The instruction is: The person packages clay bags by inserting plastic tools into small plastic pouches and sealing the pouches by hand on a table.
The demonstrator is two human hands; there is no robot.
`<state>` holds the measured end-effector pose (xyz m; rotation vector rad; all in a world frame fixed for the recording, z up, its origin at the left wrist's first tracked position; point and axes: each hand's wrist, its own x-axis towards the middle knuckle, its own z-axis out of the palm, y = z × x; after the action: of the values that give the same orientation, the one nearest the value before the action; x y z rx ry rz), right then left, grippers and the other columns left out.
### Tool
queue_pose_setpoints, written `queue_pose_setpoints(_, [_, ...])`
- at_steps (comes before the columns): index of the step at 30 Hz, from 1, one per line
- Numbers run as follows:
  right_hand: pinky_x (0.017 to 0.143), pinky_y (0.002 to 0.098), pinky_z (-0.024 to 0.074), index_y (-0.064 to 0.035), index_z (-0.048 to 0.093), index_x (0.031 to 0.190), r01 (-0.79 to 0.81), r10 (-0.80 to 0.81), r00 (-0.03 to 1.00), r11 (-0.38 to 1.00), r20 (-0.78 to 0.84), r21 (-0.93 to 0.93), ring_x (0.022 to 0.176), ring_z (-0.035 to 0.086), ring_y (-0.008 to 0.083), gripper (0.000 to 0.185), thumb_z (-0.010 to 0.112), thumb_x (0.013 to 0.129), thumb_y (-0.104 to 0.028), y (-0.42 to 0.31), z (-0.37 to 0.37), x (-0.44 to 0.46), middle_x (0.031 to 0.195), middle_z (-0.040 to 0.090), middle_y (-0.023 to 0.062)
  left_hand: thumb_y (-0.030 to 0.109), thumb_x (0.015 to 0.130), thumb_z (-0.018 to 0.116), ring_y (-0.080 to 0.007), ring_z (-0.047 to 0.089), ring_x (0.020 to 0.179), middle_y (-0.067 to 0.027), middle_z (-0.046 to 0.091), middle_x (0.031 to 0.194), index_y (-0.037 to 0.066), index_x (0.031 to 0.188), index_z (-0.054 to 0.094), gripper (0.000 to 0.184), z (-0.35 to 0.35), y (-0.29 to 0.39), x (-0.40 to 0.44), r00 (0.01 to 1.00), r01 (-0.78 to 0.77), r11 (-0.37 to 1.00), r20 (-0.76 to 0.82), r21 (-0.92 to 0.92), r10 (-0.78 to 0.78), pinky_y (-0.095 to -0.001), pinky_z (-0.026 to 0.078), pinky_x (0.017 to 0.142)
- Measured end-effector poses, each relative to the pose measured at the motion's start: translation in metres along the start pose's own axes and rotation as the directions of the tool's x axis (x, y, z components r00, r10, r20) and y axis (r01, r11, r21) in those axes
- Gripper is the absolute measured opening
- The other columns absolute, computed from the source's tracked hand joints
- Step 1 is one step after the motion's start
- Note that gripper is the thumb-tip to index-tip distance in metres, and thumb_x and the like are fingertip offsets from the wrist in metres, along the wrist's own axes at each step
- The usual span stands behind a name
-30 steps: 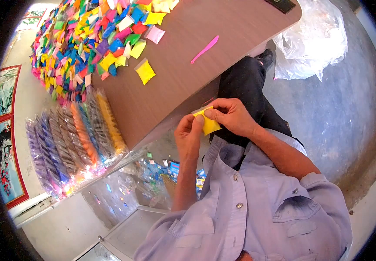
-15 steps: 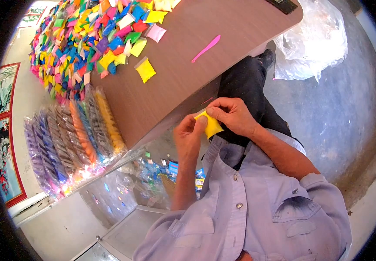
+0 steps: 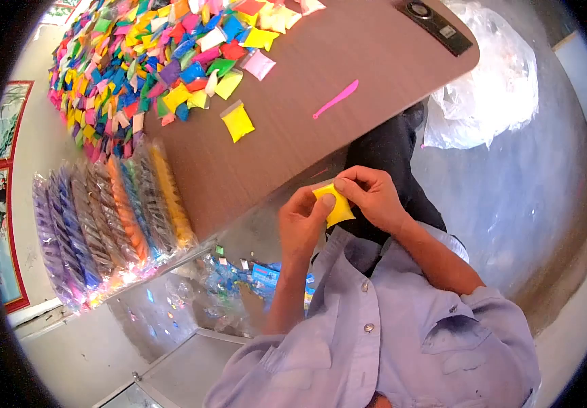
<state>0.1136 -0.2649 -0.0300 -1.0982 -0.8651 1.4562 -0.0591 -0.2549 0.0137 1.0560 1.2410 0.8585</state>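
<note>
In the head view, the left hand (image 3: 305,221) and right hand (image 3: 373,196) share one yellow packet (image 3: 337,209), which is off the near edge of the desk (image 3: 273,143), in front of the shirt (image 3: 320,319); each grip is narrow, thumb and fingers pinching the packet, the right at its upper edge. A black trouser leg (image 3: 419,194) fills the space beside the right hand and runs in under the desk. At the far left a broad heap of coloured packets (image 3: 171,51) covers the desk, and nearer on the left a row of long wrapped bundles (image 3: 113,217) reaches the desk's end, hemming in that side. A loose packet (image 3: 239,124), also yellow, lies just right of the heap; further right lies a pink stick (image 3: 336,100), and a black device (image 3: 436,26) sits near the rounded far right corner. Bare brown desktop stretches between these and the slanting near edge. Beyond the right edge, a whitish plastic bag (image 3: 490,88) bulges above grey floor (image 3: 511,204), which continues nearer on the right.
</note>
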Motion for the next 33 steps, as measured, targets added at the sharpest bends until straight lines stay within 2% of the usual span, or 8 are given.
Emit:
queue_pose_setpoints(4, [0.065, 0.023, 0.0487, 0.0006, 0.074, 0.104, 0.045, -0.046, 0.994, 0.999, -0.095, -0.015, 0.073, 0.058, 0.0052, 0.02, 0.07, 0.104, -0.019, -0.019, 0.003, 0.009, 0.085, 0.068, -0.0018, 0.014, 0.1, 0.075, -0.0092, 0.067, 0.092, -0.0036, 0.075, 0.102, -0.004, 0.114, 0.073, 0.023, 0.006, 0.018, 0.008, 0.998, -0.007, 1.0, 0.056, 0.016, 0.006, -0.0264, 0.054, 0.085])
queue_pose_setpoints(12, [0.074, 0.0227, 0.0497, -0.0012, 0.073, 0.108, -0.12, 0.141, 0.988, 0.951, -0.056, 0.285, 0.082, 0.059, 0.0051, 0.02, 0.068, 0.106, -0.02, -0.044, -0.001, 0.029, 0.095, 0.069, -0.0018, 0.017, 0.099, 0.077, -0.0083, 0.065, 0.088, -0.0021, 0.073, 0.096, -0.002, 0.108, 0.073, 0.021, 0.001, 0.025, 0.037, 0.977, -0.118, 0.992, 0.17, -0.054, 0.125, -0.0249, 0.053, 0.081])
queue_pose_setpoints(16, [0.075, 0.0228, 0.05, -0.0016, 0.073, 0.107, -0.048, 0.065, 0.993, 0.984, -0.098, 0.17, 0.083, 0.059, 0.005, 0.02, 0.068, 0.107, -0.021, -0.051, 0.001, 0.041, 0.095, 0.069, -0.0026, 0.018, 0.098, 0.077, -0.0083, 0.065, 0.087, -0.0022, 0.073, 0.097, -0.001, 0.108, 0.074, 0.021, 0.007, 0.032, 0.048, 0.986, -0.092, 0.994, 0.137, -0.05, 0.098, -0.0251, 0.053, 0.079])
queue_pose_setpoints(18, [0.076, 0.0228, 0.0501, -0.0021, 0.072, 0.106, 0.006, -0.01, 0.993, 0.999, -0.12, -0.034, 0.085, 0.059, 0.0045, 0.021, 0.067, 0.107, -0.023, -0.062, 0.004, 0.045, 0.095, 0.069, -0.003, 0.017, 0.099, 0.077, -0.0085, 0.066, 0.088, -0.0024, 0.073, 0.098, -0.001, 0.109, 0.074, 0.021, 0.008, 0.035, 0.052, 0.99, -0.075, 0.994, 0.115, -0.078, 0.084, -0.0255, 0.053, 0.08])
queue_pose_setpoints(21, [0.077, 0.0228, 0.0501, -0.0022, 0.071, 0.104, 0.019, -0.027, 0.995, 0.996, -0.096, -0.082, 0.085, 0.058, 0.0042, 0.022, 0.065, 0.108, -0.023, -0.064, 0.005, 0.052, 0.093, 0.068, -0.0032, 0.016, 0.099, 0.075, -0.0087, 0.066, 0.089, -0.0026, 0.073, 0.099, -0.001, 0.11, 0.074, 0.02, 0.005, 0.034, 0.058, 0.993, -0.048, 0.992, 0.102, -0.113, 0.059, -0.026, 0.054, 0.081])
queue_pose_setpoints(28, [0.075, 0.023, 0.0496, -0.0026, 0.07, 0.103, -0.072, 0.074, 0.997, 0.995, -0.026, 0.069, 0.082, 0.058, 0.0045, 0.023, 0.064, 0.109, -0.024, -0.066, 0.011, 0.073, 0.09, 0.067, -0.0039, 0.016, 0.101, 0.073, -0.0081, 0.065, 0.089, -0.002, 0.073, 0.098, -0.001, 0.111, 0.074, 0.02, -0.006, 0.037, 0.074, 0.985, -0.049, 0.97, 0.148, -0.237, 0.085, -0.0262, 0.054, 0.08])
queue_pose_setpoints(31, [0.074, 0.0233, 0.0494, -0.0025, 0.07, 0.104, -0.054, 0.053, 0.996, 0.998, -0.069, -0.015, 0.082, 0.057, 0.0045, 0.024, 0.065, 0.109, -0.025, -0.072, 0.01, 0.082, 0.09, 0.067, -0.0034, 0.017, 0.102, 0.073, -0.0089, 0.066, 0.089, -0.0028, 0.073, 0.102, -0.002, 0.111, 0.073, 0.02, -0.004, 0.042, 0.083, 0.99, -0.045, 0.988, 0.122, -0.149, 0.064, -0.0266, 0.054, 0.081])
queue_pose_setpoints(33, [0.075, 0.0237, 0.0505, -0.0023, 0.072, 0.106, 0.048, -0.095, 0.979, 0.966, -0.179, -0.253, 0.083, 0.059, 0.0052, 0.024, 0.066, 0.108, -0.025, -0.078, 0.002, 0.089, 0.092, 0.068, -0.0027, 0.017, 0.102, 0.073, -0.0094, 0.066, 0.089, -0.0038, 0.073, 0.102, -0.002, 0.111, 0.073, 0.021, 0.0, 0.046, 0.088, 0.989, -0.119, 0.987, 0.078, -0.107, 0.128, -0.0266, 0.054, 0.081])
